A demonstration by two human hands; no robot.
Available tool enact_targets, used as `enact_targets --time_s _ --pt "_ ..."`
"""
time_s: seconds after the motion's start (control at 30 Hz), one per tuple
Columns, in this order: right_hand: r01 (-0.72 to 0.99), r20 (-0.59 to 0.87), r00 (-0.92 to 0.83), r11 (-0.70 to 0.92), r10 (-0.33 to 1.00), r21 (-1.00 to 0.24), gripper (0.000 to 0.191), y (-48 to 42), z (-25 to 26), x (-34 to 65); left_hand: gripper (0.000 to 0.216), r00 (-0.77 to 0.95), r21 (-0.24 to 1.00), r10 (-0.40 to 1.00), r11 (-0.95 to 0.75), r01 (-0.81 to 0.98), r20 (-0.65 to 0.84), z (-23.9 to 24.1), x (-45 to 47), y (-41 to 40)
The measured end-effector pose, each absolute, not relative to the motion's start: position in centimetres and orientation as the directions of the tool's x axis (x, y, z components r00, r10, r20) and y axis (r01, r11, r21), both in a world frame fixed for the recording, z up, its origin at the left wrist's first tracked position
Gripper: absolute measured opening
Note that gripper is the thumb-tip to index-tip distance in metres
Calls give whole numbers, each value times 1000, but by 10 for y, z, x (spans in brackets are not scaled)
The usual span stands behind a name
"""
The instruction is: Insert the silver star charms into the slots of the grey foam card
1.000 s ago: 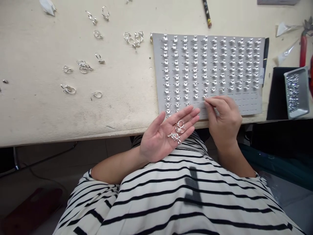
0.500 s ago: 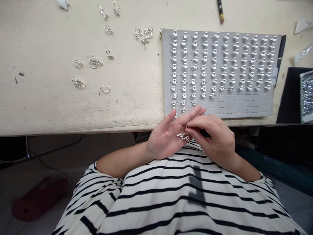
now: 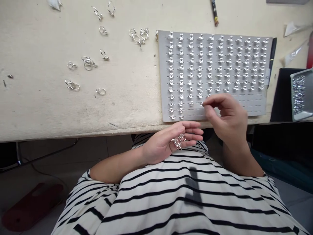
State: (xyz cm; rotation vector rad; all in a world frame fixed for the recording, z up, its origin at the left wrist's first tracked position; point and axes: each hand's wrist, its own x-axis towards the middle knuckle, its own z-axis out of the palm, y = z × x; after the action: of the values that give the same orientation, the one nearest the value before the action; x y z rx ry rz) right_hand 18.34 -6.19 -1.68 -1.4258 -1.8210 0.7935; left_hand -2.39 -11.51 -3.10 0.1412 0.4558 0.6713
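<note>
A grey slotted display pad lies on the table's front right, most of its rows filled with small silver rings. My right hand is over the pad's front rows, thumb and forefinger pinched on one silver ring at a slot. My left hand rests palm-up below the table edge, against my striped shirt, its fingers loosely curled around a small cluster of silver rings.
Several loose silver rings are scattered over the beige table at the left. A pen lies beyond the pad. A grey tray of sparkling pieces sits on a black box at the right edge. A red object lies on the floor.
My right hand picked a ring from my left palm and carried it up to the pad's front rows. My left hand lowered and curled slightly round the remaining rings.
</note>
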Motion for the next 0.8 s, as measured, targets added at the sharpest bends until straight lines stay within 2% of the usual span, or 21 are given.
enact_targets --time_s 0.1,0.27,0.8 --pt "599 44 -300 224 953 -769 15 -58 -21 185 38 708 277 603 798 -536 -367 -33 -26 -116" --pt "605 -11 -431 280 902 -745 16 -57 -22 186 34 716 275 590 807 -522 -374 -35 -27 -115" --pt "685 128 -568 553 813 -474 21 -52 -22 187 33 713 275 582 813 -513 -391 -34 -27 -113"
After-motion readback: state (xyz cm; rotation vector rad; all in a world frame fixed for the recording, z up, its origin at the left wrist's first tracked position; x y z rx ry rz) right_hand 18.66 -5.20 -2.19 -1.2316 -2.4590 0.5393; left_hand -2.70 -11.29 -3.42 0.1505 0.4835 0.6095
